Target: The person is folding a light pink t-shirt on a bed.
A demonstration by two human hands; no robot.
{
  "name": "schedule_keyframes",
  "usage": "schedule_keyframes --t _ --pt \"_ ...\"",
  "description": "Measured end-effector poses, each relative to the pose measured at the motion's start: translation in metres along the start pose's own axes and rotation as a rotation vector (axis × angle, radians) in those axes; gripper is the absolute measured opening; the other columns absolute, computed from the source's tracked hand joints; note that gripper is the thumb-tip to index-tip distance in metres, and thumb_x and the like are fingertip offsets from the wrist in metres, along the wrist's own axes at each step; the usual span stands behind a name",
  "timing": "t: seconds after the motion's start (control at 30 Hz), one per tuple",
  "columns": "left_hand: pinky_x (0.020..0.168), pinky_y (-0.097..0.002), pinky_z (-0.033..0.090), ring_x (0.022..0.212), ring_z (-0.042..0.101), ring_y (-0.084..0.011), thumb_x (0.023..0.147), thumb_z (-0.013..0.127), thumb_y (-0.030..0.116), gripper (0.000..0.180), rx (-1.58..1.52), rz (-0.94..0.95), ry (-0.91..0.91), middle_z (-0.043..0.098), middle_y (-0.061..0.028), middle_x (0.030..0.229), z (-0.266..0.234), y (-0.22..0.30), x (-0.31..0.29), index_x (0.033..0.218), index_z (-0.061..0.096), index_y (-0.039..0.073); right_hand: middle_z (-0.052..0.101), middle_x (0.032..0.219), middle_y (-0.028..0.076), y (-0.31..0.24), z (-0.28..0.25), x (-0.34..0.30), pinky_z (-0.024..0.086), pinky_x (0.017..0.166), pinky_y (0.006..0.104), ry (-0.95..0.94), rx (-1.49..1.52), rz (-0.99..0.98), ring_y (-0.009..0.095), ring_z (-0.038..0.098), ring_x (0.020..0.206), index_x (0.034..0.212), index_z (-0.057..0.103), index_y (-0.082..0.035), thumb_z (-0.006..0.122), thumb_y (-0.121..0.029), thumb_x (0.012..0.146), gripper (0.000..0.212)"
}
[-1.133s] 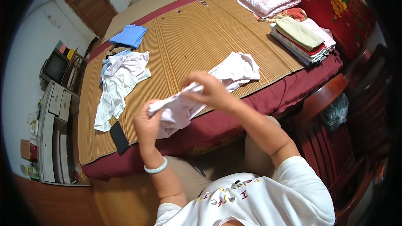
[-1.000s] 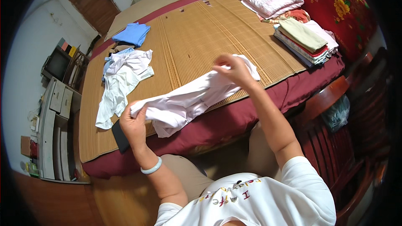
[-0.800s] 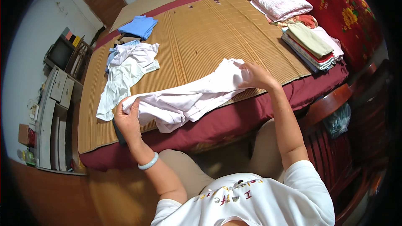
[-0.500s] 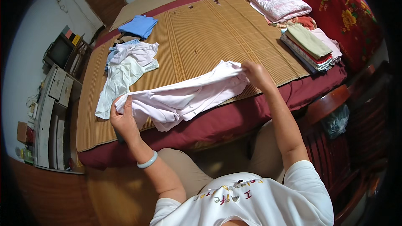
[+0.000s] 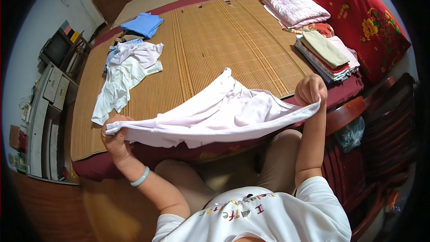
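A pale pinkish-white garment (image 5: 224, 116) is stretched taut between my hands at the near edge of the bed; bunched as it is, its kind is unclear. My left hand (image 5: 117, 142) is closed on its left end, fingers pinched on the hem. My right hand (image 5: 311, 92) grips the other end, raised above the bed's right front edge. Its middle sags in folds, and one pointed part lies up over the bamboo mat (image 5: 188, 58). Close beyond my left hand lies a loose white shirt (image 5: 117, 87).
A folded blue garment (image 5: 143, 24) lies at the far left of the mat. Folded clothes (image 5: 326, 54) are stacked on the right, near a folded floral quilt (image 5: 296, 5). A wooden chair (image 5: 347, 112) with a plastic bag stands at my right, a grey cabinet (image 5: 42, 125) at left.
My right hand has moved right and toward me, drawing the garment's edge out into a long taut line. My left hand has shifted left and slightly nearer, still gripping its end.
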State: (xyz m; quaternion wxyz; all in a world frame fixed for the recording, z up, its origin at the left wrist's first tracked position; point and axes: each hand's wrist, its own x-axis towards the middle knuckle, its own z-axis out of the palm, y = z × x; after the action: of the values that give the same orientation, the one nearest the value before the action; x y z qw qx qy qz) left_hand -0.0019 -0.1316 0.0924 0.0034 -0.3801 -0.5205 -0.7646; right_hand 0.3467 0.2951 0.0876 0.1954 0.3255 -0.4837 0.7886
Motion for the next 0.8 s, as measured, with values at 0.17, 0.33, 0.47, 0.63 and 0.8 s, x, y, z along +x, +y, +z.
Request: schedule_keyframes --t 0.17,0.33,0.47,0.63,0.8 --pt "0.074 -0.0415 0.053 0.071 0.061 -0.0208 0.070 0.087 0.012 0.026 -0.100 -0.048 -0.243 0.064 -0.0075 0.076 -0.007 -0.005 0.000 0.085 0.068 0.002 0.059 0.089 0.001 0.023 -0.014 0.006 0.051 0.067 0.0250 0.552 -0.372 0.315 0.009 0.058 0.075 0.103 0.060 -0.002 0.069 -0.015 0.087 0.022" --pt "0.075 -0.0420 0.052 0.069 0.060 -0.0193 0.069 0.087 0.012 0.025 -0.187 -0.068 -0.352 0.065 -0.0071 0.072 0.000 0.003 -0.002 0.082 0.068 0.002 0.063 0.095 0.002 0.082 -0.050 0.021 0.050 0.070 0.0271 0.699 -0.563 0.446 0.010 0.061 0.081 0.107 0.064 -0.002 0.070 -0.011 0.089 0.021" --pt "0.071 -0.0379 0.046 0.061 0.052 -0.0168 0.070 0.085 0.015 0.024 -0.177 -0.083 -0.347 0.059 -0.0040 0.066 0.003 0.009 -0.005 0.076 0.064 0.005 0.065 0.101 0.006 0.122 -0.057 0.044 0.049 0.078 0.0285 0.718 -1.092 0.684 0.013 0.061 0.088 0.100 0.067 0.000 0.072 -0.013 0.088 0.018" --pt "0.069 -0.0382 0.045 0.057 0.050 -0.0161 0.070 0.085 0.015 0.024 -0.224 -0.066 -0.389 0.057 -0.0036 0.064 0.007 0.011 -0.002 0.075 0.063 0.005 0.063 0.117 0.016 0.170 -0.099 0.054 0.049 0.091 0.0379 0.436 -1.470 0.360 0.032 0.062 0.104 0.104 0.068 -0.001 0.073 -0.013 0.082 0.026" --pt "0.069 -0.0376 0.045 0.056 0.049 -0.0159 0.069 0.086 0.020 0.028 -0.226 -0.080 -0.351 0.055 -0.0028 0.062 0.006 0.007 -0.003 0.072 0.062 0.006 0.066 0.109 0.011 0.192 -0.099 0.069 0.048 0.089 0.0330 0.185 -1.253 0.742 0.021 0.062 0.101 0.101 0.066 -0.006 0.073 -0.013 0.083 0.021"
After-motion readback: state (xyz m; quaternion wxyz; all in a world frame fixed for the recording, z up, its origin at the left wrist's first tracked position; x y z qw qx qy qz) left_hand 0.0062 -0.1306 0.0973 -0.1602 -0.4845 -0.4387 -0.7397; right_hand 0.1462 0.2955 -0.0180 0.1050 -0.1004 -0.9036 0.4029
